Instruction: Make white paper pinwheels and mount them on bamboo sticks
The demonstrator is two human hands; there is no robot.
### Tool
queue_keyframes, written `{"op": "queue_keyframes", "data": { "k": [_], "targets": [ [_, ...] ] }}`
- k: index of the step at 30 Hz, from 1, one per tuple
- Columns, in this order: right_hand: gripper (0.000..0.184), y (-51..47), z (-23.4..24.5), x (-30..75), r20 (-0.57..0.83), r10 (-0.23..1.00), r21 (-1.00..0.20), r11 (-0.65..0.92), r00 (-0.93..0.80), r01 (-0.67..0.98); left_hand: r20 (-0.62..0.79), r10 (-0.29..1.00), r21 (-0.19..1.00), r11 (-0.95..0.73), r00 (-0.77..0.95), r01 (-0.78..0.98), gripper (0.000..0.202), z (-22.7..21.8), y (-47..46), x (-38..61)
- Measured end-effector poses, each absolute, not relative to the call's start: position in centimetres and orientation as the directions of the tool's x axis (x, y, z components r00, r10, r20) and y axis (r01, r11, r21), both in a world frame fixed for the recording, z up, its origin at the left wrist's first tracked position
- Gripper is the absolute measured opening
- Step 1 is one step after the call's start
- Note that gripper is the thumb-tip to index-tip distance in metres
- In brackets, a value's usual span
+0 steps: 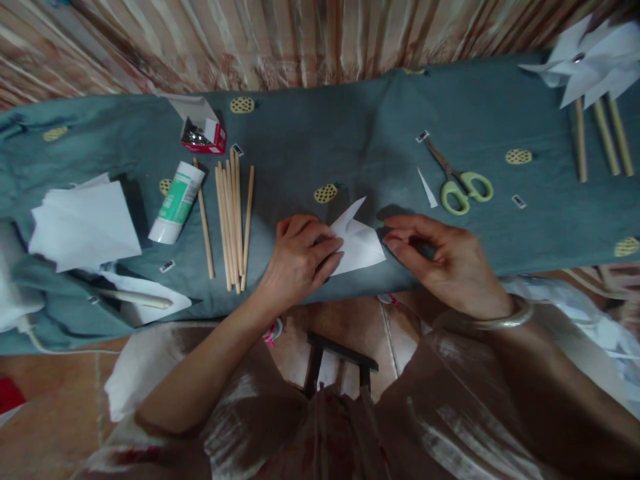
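A white paper piece [361,245], cut and partly folded with one point sticking up, lies near the front edge of the cloth-covered table. My left hand [303,257] holds its left side, fingers curled over the paper. Just off the paper's right corner is my right hand [440,260], its thumb and forefinger slightly apart with nothing visible between them. Beyond it, scissors [463,187] with green handles rest beside a thin paper sliver [427,187].
Left of my hands are several wooden sticks [233,220], a glue stick [177,203], an open red box [204,133] of small metal pieces and stacked white paper [90,223]. Paper pinwheels [590,60] on sticks lie at the far right. A curtain [300,40] hangs behind.
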State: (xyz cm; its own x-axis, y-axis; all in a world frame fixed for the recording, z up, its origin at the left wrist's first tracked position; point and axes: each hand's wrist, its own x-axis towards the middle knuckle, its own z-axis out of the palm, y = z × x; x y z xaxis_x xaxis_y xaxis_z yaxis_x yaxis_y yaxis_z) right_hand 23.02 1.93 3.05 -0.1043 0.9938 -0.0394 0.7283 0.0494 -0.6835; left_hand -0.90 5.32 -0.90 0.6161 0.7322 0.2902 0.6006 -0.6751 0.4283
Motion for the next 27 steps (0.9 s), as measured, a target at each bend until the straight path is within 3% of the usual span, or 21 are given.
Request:
{"op": "queue_keyframes", "data": {
  "k": [3, 6, 11, 21, 27],
  "targets": [
    [0.022, 2.07, 3.23, 23.56, 0.096, 0.958, -0.577, 0.276, -0.272, 0.769, 0.295, 0.727, 0.430, -0.680, 0.620, 0.594, 0.022, -0.93, 5.33, -0.94],
    [0.023, 2.04, 3.06, 23.91, 0.074, 0.908, -0.516, 0.389, -0.413, 0.763, 0.310, 0.724, 0.430, -0.685, 0.616, 0.589, 0.023, -1.03, 5.30, -0.98],
    [0.034, 1.93, 2.42, 23.81, 0.048, 0.897, -0.461, 0.411, -0.440, 0.787, 0.324, 0.721, 0.418, -0.690, 0.613, 0.591, 0.024, -1.18, 5.26, -0.97],
    [0.024, 1.77, 2.68, 23.37, 0.130, 0.899, -0.412, 0.434, -0.419, 0.801, 0.307, 0.724, 0.431, -0.684, 0.617, 0.589, 0.024, -1.20, 5.30, -0.99],
    [0.028, 1.64, 2.45, 23.58, 0.133, 0.879, -0.429, 0.467, -0.457, 0.773, 0.332, 0.718, 0.404, -0.694, 0.612, 0.595, 0.023, -1.37, 5.31, -1.00]
  ]
}}
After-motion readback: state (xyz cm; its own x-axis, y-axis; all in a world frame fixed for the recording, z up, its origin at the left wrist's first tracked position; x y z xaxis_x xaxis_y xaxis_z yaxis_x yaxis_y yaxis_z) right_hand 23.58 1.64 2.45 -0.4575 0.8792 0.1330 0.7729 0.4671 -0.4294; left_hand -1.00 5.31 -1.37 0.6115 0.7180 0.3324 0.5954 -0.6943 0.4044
